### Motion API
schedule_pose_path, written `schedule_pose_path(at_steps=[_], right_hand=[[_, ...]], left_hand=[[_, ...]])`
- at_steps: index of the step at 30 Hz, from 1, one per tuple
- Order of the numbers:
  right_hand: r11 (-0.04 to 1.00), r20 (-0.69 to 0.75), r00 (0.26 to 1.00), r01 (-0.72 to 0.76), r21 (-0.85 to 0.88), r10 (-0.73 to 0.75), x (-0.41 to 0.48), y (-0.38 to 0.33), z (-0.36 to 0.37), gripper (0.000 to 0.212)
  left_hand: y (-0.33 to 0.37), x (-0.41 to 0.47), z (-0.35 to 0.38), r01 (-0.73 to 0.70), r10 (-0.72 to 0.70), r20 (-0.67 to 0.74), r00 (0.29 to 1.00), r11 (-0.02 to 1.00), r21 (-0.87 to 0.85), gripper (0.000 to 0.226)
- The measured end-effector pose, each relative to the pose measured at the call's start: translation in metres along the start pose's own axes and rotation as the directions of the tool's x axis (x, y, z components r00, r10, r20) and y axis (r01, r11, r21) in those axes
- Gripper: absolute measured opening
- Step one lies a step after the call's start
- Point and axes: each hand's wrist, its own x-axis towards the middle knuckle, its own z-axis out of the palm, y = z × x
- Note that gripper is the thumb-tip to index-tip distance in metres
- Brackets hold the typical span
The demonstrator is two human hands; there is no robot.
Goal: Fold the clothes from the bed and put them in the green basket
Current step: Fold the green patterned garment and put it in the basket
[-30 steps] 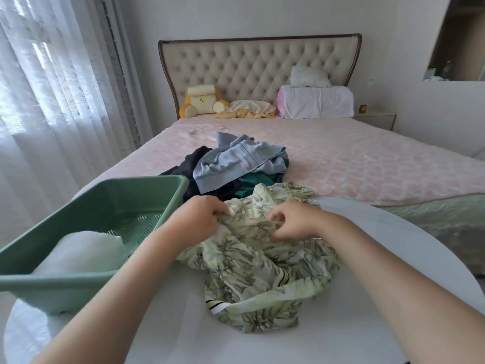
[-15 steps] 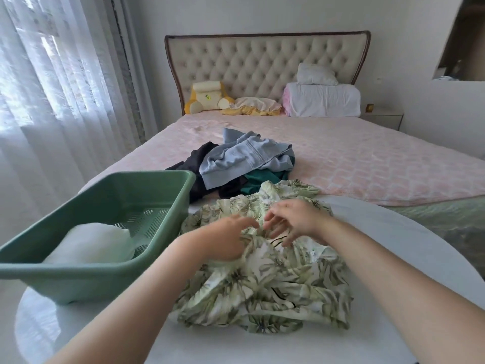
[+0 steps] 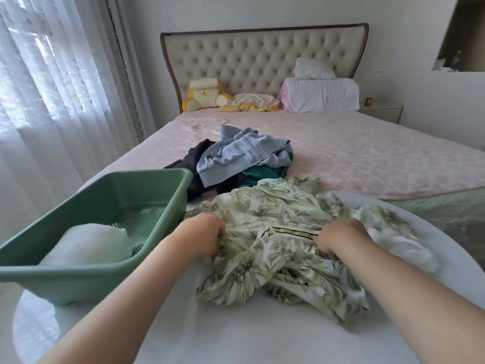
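round white table stands against the foot of the bed with the pink quilted cover. green plastic basket sits at the table's left edge, holding a folded white cloth in its near left corner; the rest of its slotted floor is bare.

green-and-white leaf-print garment lies crumpled from the table's middle to its right edge. its far hem reaches the table's far edge beside the bed, and its right lobe is blurred. open top: a broad bare band along the near edge, between the two forearms. a narrow strip separates the basket's right wall from the garment, and the left forearm crosses it.

left hand has fingers curled into the garment's left side, gripping cloth. right hand has fingers curled into the cloth right of centre, also gripping, though it is slightly blurred.

remaining pile is on the bed's near edge, just beyond the basket's far right corner: pale blue garment on top, black garment to its left, dark green garment beneath.

vs 0.5 s ago: hands were nearly touching at the garment's centre and are now well apart. cloth is drawn out sideways between them, reaching further toward the right edge. a black-striped band now shows between the hands. basket, white cloth and bed pile are unchanged.
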Motion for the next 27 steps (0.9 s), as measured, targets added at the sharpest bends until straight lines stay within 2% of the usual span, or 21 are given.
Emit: schedule_pose_path(at_steps=[1,3,4,5,6,7,8,9,11,13,14,16,18,20,22,24,25,26,27], right_hand=[[0.999,-0.039,0.999,-0.036,-0.028,0.035,-0.003,0.000,-0.003,0.046],[0.999,-0.256,0.966,-0.024,-0.026,0.016,-0.011,-0.002,-0.010,0.039],[0.997,-0.390,0.919,0.071,0.033,-0.053,-0.014,-0.005,-0.013,0.035],[0.966,-0.497,0.856,0.231,0.115,-0.146,-0.017,-0.010,-0.015,0.032],[0.890,-0.548,0.802,0.407,0.206,-0.240,-0.019,-0.016,-0.018,0.031],[0.782,-0.537,0.777,0.543,0.306,-0.328,-0.021,-0.021,-0.019,0.034],[0.673,-0.484,0.770,0.619,0.406,-0.416,-0.020,-0.027,-0.018,0.042],[0.618,-0.406,0.774,0.633,0.467,-0.486,-0.019,-0.031,-0.016,0.054],[0.636,-0.256,0.772,0.628,0.449,-0.582,-0.016,-0.034,-0.005,0.075],[0.701,-0.182,0.790,0.607,0.374,-0.586,-0.009,-0.031,0.007,0.087],[0.737,-0.189,0.810,0.585,0.338,-0.556,-0.007,-0.029,0.009,0.090],[0.792,-0.238,0.843,0.535,0.294,-0.482,-0.005,-0.025,0.006,0.088],[0.784,-0.303,0.845,0.526,0.329,-0.439,-0.006,-0.019,0.002,0.080],[0.754,-0.378,0.839,0.528,0.390,-0.392,-0.007,-0.013,0.002,0.072],[0.760,-0.459,0.827,0.518,0.393,-0.326,-0.009,-0.008,0.001,0.062],[0.780,-0.533,0.798,0.513,0.359,-0.280,-0.012,-0.005,-0.004,0.043],[0.770,-0.557,0.785,0.524,0.363,-0.272,-0.015,-0.003,-0.008,0.032],[0.750,-0.572,0.774,0.542,0.379,-0.271,-0.018,0.000,-0.012,0.024],[0.727,-0.581,0.764,0.564,0.392,-0.280,-0.022,0.002,-0.015,0.022]], left_hand=[[0.002,0.002,0.000,0.008,-0.008,-0.007,1.000,0.998,0.066,0.036],[0.009,0.005,0.001,-0.040,0.046,-0.046,0.998,0.992,0.122,0.034],[0.016,0.003,0.000,-0.095,0.099,-0.076,0.992,0.994,0.063,0.033],[0.025,-0.002,-0.002,-0.155,0.148,-0.095,0.984,0.985,-0.075,0.030],[0.034,-0.006,-0.004,-0.201,0.191,-0.066,0.979,0.948,-0.245,0.027],[0.042,-0.010,-0.006,-0.219,0.240,0.004,0.971,0.891,-0.398,0.028],[0.049,-0.014,-0.008,-0.227,0.298,0.078,0.951,0.850,-0.476,0.035],[0.052,-0.016,-0.007,-0.252,0.348,0.129,0.928,0.846,-0.470,0.040],[0.050,-0.017,-0.005,-0.275,0.362,0.196,0.912,0.890,-0.363,0.034],[0.042,-0.013,-0.009,-0.210,0.272,0.258,0.927,0.947,-0.244,0.044],[0.037,-0.013,-0.013,-0.141,0.191,0.320,0.928,0.975,-0.174,0.044],[0.026,-0.015,-0.020,-0.038,0.032,0.423,0.906,0.999,0.006,0.026],[0.015,-0.015,-0.023,0.000,-0.087,0.461,0.883,0.983,0.186,0.021],[0.011,-0.017,-0.022,0.039,-0.134,0.435,0.891,0.974,0.222,0.023],[0.018,-0.015,-0.020,0.025,-0.050,0.322,0.946,0.996,0.083,0.030],[0.035,-0.015,-0.016,-0.093,0.097,0.062,0.993,0.993,-0.069,0.021],[0.043,-0.014,-0.014,-0.190,0.184,-0.070,0.980,0.976,-0.103,0.012],[0.049,-0.013,-0.009,-0.286,0.268,-0.141,0.953,0.951,-0.120,0.010],[0.054,-0.011,-0.003,-0.357,0.338,-0.140,0.930,0.925,-0.135,0.022]])
